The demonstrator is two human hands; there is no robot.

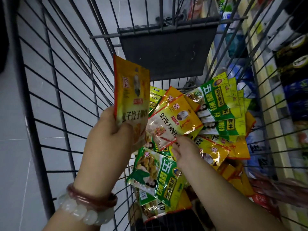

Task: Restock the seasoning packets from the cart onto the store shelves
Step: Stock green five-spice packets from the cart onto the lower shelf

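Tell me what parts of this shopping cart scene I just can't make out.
Head view only:
- Shelf goods: motion-blurred, labels unreadable.
- Lower packets in the cart: buried beneath the pile, uncountable.
- Stack in the left hand: overlapping, count unclear.
- Right hand fingers: partly tucked under an orange packet.
- Red item, right edge: blurred, cut off.

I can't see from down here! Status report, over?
Left hand holds yellow packets upright. Right hand pinches another yellow packet in the cart. Nothing in the way.

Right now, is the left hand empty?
No: the left hand grips a stack of yellow seasoning packets upright above the cart, while the right hand pinches another yellow packet.
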